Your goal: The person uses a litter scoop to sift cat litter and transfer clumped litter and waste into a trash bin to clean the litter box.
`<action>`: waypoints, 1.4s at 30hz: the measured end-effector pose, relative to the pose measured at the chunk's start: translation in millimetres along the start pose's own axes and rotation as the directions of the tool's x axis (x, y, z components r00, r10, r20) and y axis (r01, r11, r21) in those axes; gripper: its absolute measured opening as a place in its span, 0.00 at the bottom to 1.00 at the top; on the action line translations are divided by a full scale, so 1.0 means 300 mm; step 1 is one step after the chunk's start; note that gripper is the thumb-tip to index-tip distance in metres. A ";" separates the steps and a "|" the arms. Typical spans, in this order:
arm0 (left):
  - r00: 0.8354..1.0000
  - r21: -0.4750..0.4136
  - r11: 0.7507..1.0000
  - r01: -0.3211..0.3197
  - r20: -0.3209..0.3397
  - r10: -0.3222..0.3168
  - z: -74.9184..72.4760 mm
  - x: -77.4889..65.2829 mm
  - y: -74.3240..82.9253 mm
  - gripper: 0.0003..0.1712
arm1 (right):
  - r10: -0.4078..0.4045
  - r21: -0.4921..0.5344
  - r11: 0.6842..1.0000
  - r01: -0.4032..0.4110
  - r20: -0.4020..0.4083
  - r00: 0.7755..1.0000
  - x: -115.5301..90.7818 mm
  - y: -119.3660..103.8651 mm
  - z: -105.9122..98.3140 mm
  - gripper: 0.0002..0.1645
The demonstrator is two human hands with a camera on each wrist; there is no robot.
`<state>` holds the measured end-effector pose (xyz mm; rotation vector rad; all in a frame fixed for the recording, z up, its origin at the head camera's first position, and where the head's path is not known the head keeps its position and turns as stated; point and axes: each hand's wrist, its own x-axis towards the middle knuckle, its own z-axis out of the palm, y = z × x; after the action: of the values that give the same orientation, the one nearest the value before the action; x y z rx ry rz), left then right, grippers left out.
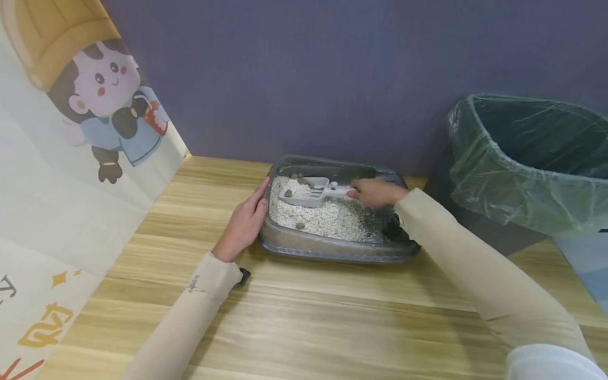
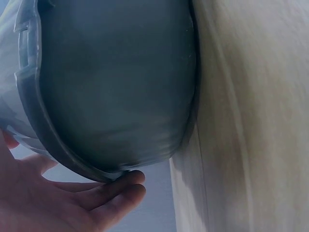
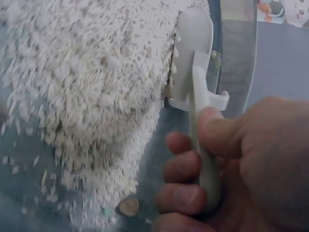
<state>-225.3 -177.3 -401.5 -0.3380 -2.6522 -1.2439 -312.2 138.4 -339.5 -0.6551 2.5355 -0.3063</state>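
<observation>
Right hand (image 1: 375,192) curled round the handle (image 3: 209,179) of the white scoop (image 1: 306,202), probably light, stiff plastic (gritty litter (image 1: 328,219) could add weight), best held mid-handle, scoop end ahead of the grip, left hand (image 1: 244,224) opposite, touching the tray (image 1: 328,252).

1. Beige left sleeve (image 1: 182,327), small dark lettering (image 1: 193,283) (too small to read) near its cuff (image 1: 220,274).
2. Black piece (image 1: 245,276) beside that cuff.
3. Beige right sleeve (image 1: 465,258); white sleeve (image 1: 551,361) above it.
4. Bare hands (image 1: 242,224).
</observation>
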 end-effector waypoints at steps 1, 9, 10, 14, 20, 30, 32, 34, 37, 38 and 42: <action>1.000 0.000 1.000 0.001 0.001 -0.001 0.001 0.000 -0.001 0.29 | 0.006 0.010 1.000 -0.007 0.005 1.000 0.008 -0.003 0.003 0.21; 1.000 -0.001 1.000 0.005 0.006 -0.005 0.001 -0.002 -0.003 0.28 | 0.040 0.080 0.996 -0.042 0.027 0.999 0.057 -0.002 0.021 0.15; 1.000 -0.002 1.000 0.006 0.006 -0.006 0.000 -0.001 -0.003 0.28 | 0.033 0.088 0.996 -0.035 0.026 0.999 0.059 0.001 0.023 0.15; 1.000 -0.013 1.000 0.006 0.007 -0.006 0.000 0.000 0.002 0.29 | 0.009 0.115 0.993 -0.012 0.027 1.000 0.060 0.008 0.029 0.14; 1.000 -0.010 1.000 0.001 0.006 -0.001 0.005 0.000 0.005 0.28 | -0.013 0.122 0.992 0.013 -0.002 1.000 0.031 0.007 0.021 0.13; 1.000 -0.016 1.000 0.016 -0.003 -0.016 0.004 -0.005 0.010 0.28 | -0.093 0.046 0.994 0.102 -0.175 0.980 -0.123 0.007 -0.010 0.13; 1.000 -0.016 1.000 0.016 -0.005 -0.017 0.005 -0.007 0.011 0.27 | -0.103 0.044 0.992 0.118 -0.261 0.960 -0.155 0.018 0.003 0.14; 1.000 -0.013 1.000 0.014 -0.011 -0.015 0.007 -0.009 0.012 0.28 | -0.103 0.050 0.991 0.127 -0.339 0.935 -0.184 0.030 0.022 0.15; 1.000 -0.014 1.000 0.018 -0.009 -0.018 0.011 -0.010 0.011 0.28 | -0.081 0.064 0.991 0.121 -0.438 0.895 -0.215 0.049 0.052 0.17; 1.000 -0.012 1.000 0.018 -0.011 -0.018 0.012 -0.010 0.011 0.28 | -0.075 0.067 0.991 0.120 -0.462 0.884 -0.224 0.055 0.060 0.17; 1.000 -0.014 1.000 0.020 -0.007 -0.020 0.015 -0.009 0.012 0.28 | -0.078 0.041 0.993 0.114 -0.509 0.857 -0.251 0.078 0.081 0.18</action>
<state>-221.9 -171.8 -402.4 -0.3095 -2.6478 -1.2679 -251.8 194.4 -336.9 -0.7542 2.9751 -0.6798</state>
